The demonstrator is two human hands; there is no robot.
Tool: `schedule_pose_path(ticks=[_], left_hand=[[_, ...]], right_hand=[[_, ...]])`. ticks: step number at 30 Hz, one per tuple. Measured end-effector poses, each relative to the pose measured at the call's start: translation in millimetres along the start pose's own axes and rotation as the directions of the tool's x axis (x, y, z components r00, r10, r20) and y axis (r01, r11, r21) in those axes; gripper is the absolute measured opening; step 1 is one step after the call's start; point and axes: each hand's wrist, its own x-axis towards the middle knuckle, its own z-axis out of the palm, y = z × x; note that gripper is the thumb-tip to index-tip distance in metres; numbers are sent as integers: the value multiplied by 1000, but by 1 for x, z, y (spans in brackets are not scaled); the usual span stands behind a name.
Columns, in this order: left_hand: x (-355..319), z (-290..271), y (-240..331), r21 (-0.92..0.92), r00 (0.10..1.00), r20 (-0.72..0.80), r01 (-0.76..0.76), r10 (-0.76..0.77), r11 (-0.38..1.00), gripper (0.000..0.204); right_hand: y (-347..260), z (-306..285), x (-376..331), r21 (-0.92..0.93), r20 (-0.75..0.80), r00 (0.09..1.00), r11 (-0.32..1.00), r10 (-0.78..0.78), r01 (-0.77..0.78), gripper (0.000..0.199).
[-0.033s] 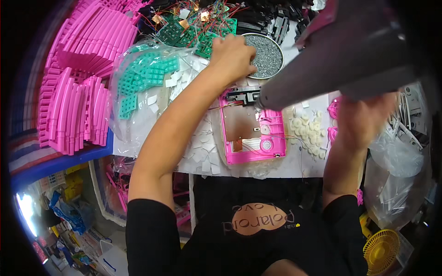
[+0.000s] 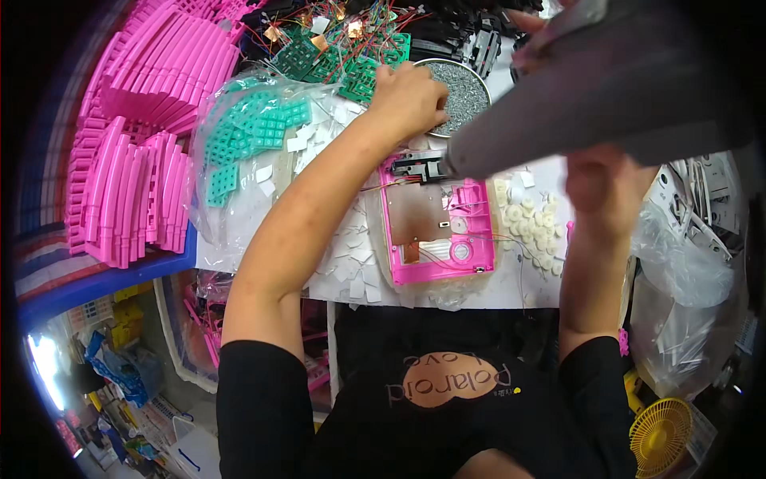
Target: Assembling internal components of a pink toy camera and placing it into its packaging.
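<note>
While the left hand [image 2: 408, 100] curls over a dish [image 2: 459, 63] of grey bits [image 2: 465, 97], the right hand [image 2: 604, 177] is at a grey tool [image 2: 590, 104]; nobody can tell how either grips.

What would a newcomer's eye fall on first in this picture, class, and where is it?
Probably the big, dark, blurred tool slanting in from the upper right, its tip near the top of the open pink case around the middle of the picture. Next, perhaps, the large pile of pink plastic parts at the upper left.
</note>
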Motion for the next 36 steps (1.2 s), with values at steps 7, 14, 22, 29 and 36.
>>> schedule_pose_path(ticks=[7,14,22,29,36], left_hand=[[25,-6,21,11,991,134,5,-6,1000,23],[-9,-30,29,93,974,-177,-125,140,988,18],[-92,-45,86,-455,990,-142,-47,-21,889,7],[-98,-40,94,-542,976,-203,-47,-77,839,9],[-97,-40,93,-487,969,-233,-46,-79,872,14]], right_hand=[[34,32,17,229,307,852,836,424,-499,57],[32,-14,29,266,598,748,808,289,-525,69],[24,12,-26,491,207,932,791,299,-363,17],[12,23,-37,369,138,922,845,362,-387,80],[12,23,-37,377,120,938,859,325,-346,75]])
